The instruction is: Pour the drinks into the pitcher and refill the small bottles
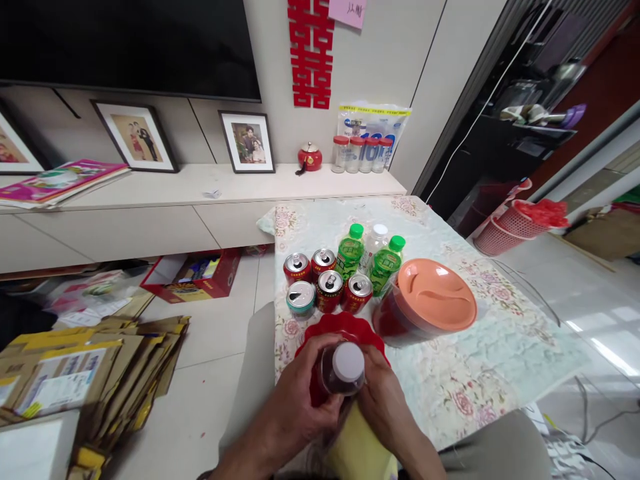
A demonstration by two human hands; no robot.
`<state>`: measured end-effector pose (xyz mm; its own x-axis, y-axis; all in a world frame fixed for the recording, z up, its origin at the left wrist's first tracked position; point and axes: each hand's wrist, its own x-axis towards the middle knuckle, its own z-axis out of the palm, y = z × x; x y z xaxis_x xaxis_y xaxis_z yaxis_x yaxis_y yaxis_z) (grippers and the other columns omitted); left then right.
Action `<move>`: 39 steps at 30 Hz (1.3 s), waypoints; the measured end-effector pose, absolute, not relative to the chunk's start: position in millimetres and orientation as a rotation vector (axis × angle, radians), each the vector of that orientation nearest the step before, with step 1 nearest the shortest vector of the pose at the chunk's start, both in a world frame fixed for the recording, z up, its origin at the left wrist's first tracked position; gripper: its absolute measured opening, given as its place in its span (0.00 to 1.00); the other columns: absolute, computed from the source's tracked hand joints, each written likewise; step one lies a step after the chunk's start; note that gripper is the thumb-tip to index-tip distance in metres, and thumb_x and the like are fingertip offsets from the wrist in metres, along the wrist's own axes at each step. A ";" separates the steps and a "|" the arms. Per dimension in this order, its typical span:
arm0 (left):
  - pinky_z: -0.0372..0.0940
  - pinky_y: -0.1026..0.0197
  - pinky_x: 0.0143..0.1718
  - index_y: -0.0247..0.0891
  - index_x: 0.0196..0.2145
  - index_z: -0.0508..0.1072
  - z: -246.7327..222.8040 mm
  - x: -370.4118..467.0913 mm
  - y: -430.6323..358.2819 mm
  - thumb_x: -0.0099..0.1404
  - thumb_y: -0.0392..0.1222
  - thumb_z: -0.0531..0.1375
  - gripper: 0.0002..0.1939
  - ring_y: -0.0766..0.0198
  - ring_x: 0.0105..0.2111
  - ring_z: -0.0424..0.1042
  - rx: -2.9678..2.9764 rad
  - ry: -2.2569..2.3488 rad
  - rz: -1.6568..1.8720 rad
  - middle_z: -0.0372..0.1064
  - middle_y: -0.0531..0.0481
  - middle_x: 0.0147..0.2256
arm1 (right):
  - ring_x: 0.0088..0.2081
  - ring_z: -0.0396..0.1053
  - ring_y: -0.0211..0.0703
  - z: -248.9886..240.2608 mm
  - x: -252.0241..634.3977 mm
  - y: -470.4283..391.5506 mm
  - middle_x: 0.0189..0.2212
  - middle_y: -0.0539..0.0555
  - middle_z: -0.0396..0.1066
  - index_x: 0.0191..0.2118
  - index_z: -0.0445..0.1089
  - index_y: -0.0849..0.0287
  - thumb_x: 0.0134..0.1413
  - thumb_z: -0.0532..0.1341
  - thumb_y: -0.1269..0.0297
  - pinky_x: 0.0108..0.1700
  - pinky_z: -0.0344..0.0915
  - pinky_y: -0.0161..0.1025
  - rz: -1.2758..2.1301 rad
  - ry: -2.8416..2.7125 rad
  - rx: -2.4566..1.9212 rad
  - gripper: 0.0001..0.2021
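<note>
A clear bottle with a pale pinkish-white cap [349,362] stands tilted toward me between my hands. My left hand [305,387] is wrapped round its neck and side. On the other side, my right hand [383,393] is closed on a pale yellow cloth [361,443] against the bottle. Just behind them is a red scalloped dish [341,324], partly hidden by the hands. Beyond it stand several drink cans [329,291], two green-capped bottles [351,251] and a clear white-capped bottle [376,245].
An orange-lidded container [436,297] stands right of the cans on the flowered tablecloth [463,400]. Behind is a white cabinet [190,193] with framed photos, a red pot [310,159] and red-lidded jars [356,155]. Folded cardboard [125,360] lies at left; pink baskets [510,227] stand at right.
</note>
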<state>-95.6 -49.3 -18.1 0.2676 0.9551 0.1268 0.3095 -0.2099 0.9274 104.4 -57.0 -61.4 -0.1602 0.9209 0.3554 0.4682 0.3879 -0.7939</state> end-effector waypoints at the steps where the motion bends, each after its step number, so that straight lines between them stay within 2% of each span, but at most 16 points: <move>1: 0.76 0.42 0.67 0.45 0.63 0.71 -18.3 -97.1 -49.9 0.57 0.26 0.63 0.37 0.47 0.63 0.80 1.723 1.171 0.961 0.79 0.42 0.62 | 0.53 0.79 0.48 -62.9 105.5 -56.2 0.53 0.57 0.79 0.65 0.79 0.54 0.62 0.56 0.80 0.54 0.78 0.38 0.664 -1.794 -1.228 0.30; 3: 0.73 0.39 0.69 0.46 0.68 0.70 -21.1 -99.0 -52.2 0.59 0.26 0.62 0.40 0.45 0.67 0.75 1.805 1.205 0.977 0.73 0.40 0.66 | 0.51 0.79 0.48 -57.4 109.1 -55.7 0.50 0.56 0.79 0.64 0.80 0.54 0.60 0.56 0.80 0.53 0.78 0.38 0.681 -1.806 -1.230 0.31; 6: 0.75 0.36 0.66 0.45 0.75 0.62 -28.0 -97.6 -57.3 0.63 0.34 0.68 0.45 0.39 0.68 0.73 1.900 1.290 0.962 0.66 0.34 0.65 | 0.58 0.75 0.41 -33.6 116.8 -58.5 0.57 0.52 0.76 0.70 0.73 0.45 0.66 0.55 0.81 0.61 0.72 0.33 0.695 -1.796 -1.187 0.34; 8: 0.79 0.37 0.62 0.43 0.78 0.59 -30.7 -93.8 -59.3 0.63 0.43 0.73 0.50 0.38 0.63 0.76 1.916 1.336 0.923 0.67 0.35 0.61 | 0.64 0.70 0.37 -17.5 121.1 -61.4 0.64 0.49 0.70 0.74 0.67 0.39 0.73 0.55 0.78 0.67 0.66 0.30 0.676 -1.794 -1.151 0.33; 10: 0.80 0.39 0.60 0.42 0.77 0.59 -31.1 -89.5 -59.4 0.65 0.43 0.73 0.48 0.42 0.59 0.79 1.932 1.368 0.909 0.70 0.37 0.57 | 0.68 0.67 0.36 -10.3 122.8 -62.6 0.68 0.47 0.66 0.75 0.65 0.36 0.76 0.55 0.77 0.70 0.62 0.30 0.652 -1.802 -1.117 0.33; 14: 0.80 0.42 0.59 0.42 0.75 0.60 -29.4 -85.4 -57.8 0.64 0.36 0.68 0.44 0.43 0.59 0.80 2.007 1.381 0.969 0.74 0.36 0.58 | 0.65 0.70 0.41 -30.5 117.3 -55.7 0.65 0.54 0.71 0.73 0.70 0.48 0.68 0.55 0.79 0.67 0.68 0.35 0.676 -1.826 -1.128 0.33; 17: 0.80 0.40 0.59 0.40 0.73 0.58 -27.1 -86.5 -57.5 0.62 0.35 0.67 0.45 0.42 0.59 0.82 1.922 1.419 0.984 0.77 0.35 0.60 | 0.54 0.77 0.49 -55.4 111.2 -47.5 0.53 0.59 0.79 0.60 0.79 0.58 0.63 0.55 0.79 0.57 0.76 0.41 0.700 -1.856 -1.194 0.25; 20: 0.80 0.41 0.59 0.41 0.67 0.63 -21.5 -87.5 -57.8 0.60 0.34 0.65 0.38 0.44 0.58 0.83 1.824 1.422 0.973 0.80 0.36 0.59 | 0.46 0.78 0.51 -61.8 110.1 -44.5 0.46 0.59 0.80 0.48 0.83 0.58 0.64 0.55 0.77 0.50 0.78 0.43 0.683 -1.867 -1.232 0.19; 22: 0.79 0.43 0.61 0.42 0.64 0.67 -17.1 -86.8 -58.2 0.60 0.31 0.63 0.35 0.46 0.59 0.83 1.815 1.369 0.978 0.80 0.39 0.60 | 0.50 0.78 0.50 -51.4 112.5 -47.5 0.49 0.59 0.79 0.54 0.81 0.58 0.66 0.55 0.78 0.53 0.78 0.41 0.669 -1.854 -1.232 0.21; 24: 0.78 0.43 0.63 0.43 0.65 0.67 -14.3 -84.8 -58.6 0.61 0.30 0.62 0.34 0.47 0.60 0.82 1.797 1.319 1.014 0.80 0.40 0.61 | 0.57 0.76 0.46 -32.5 115.1 -54.8 0.57 0.56 0.77 0.65 0.76 0.53 0.71 0.55 0.77 0.59 0.75 0.37 0.646 -1.832 -1.210 0.25; 26: 0.79 0.43 0.61 0.43 0.65 0.68 -14.5 -82.1 -58.9 0.65 0.35 0.65 0.31 0.47 0.59 0.83 1.744 1.291 1.050 0.80 0.39 0.60 | 0.63 0.73 0.43 -10.2 115.7 -64.5 0.63 0.53 0.72 0.72 0.69 0.45 0.77 0.55 0.75 0.64 0.71 0.35 0.585 -1.827 -1.176 0.26; 28: 0.79 0.44 0.58 0.44 0.64 0.70 -17.2 -80.0 -59.1 0.67 0.42 0.68 0.29 0.46 0.56 0.83 1.676 1.263 1.067 0.82 0.41 0.59 | 0.66 0.70 0.44 10.6 113.6 -72.8 0.67 0.53 0.68 0.74 0.66 0.43 0.80 0.55 0.71 0.65 0.71 0.35 0.492 -1.851 -1.156 0.25; 31: 0.79 0.44 0.58 0.45 0.66 0.70 -22.2 -79.6 -59.6 0.69 0.49 0.69 0.30 0.44 0.57 0.83 1.608 1.214 1.055 0.81 0.42 0.60 | 0.63 0.70 0.50 32.2 108.0 -74.2 0.66 0.56 0.69 0.71 0.69 0.48 0.84 0.56 0.61 0.63 0.73 0.39 0.361 -1.967 -1.106 0.18; 34: 0.80 0.44 0.56 0.44 0.66 0.70 -23.2 -81.2 -59.6 0.69 0.53 0.68 0.32 0.41 0.59 0.82 1.566 1.203 1.009 0.81 0.40 0.62 | 0.52 0.72 0.51 39.5 103.5 -62.3 0.60 0.56 0.75 0.66 0.73 0.49 0.83 0.58 0.64 0.53 0.76 0.42 0.303 -2.055 -0.999 0.15; 37: 0.80 0.45 0.56 0.43 0.65 0.69 -18.7 -82.0 -57.6 0.70 0.48 0.67 0.29 0.43 0.59 0.82 1.565 1.215 0.995 0.81 0.40 0.61 | 0.50 0.73 0.47 33.9 101.7 -47.9 0.58 0.54 0.77 0.61 0.78 0.48 0.81 0.59 0.70 0.53 0.75 0.42 0.407 -1.965 -1.003 0.15; 39: 0.78 0.43 0.60 0.43 0.66 0.68 -14.2 -81.8 -55.7 0.68 0.42 0.66 0.29 0.44 0.60 0.82 1.601 1.214 0.986 0.81 0.40 0.61 | 0.55 0.75 0.46 24.7 102.2 -41.6 0.58 0.53 0.78 0.59 0.81 0.47 0.83 0.60 0.65 0.58 0.74 0.41 0.604 -1.811 -1.036 0.13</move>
<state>-81.8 -55.7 -14.2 0.2096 0.9741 0.0847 0.2820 -0.1432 0.9487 102.2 -41.6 24.7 -0.2091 0.8518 0.4804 0.3932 0.5230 -0.7562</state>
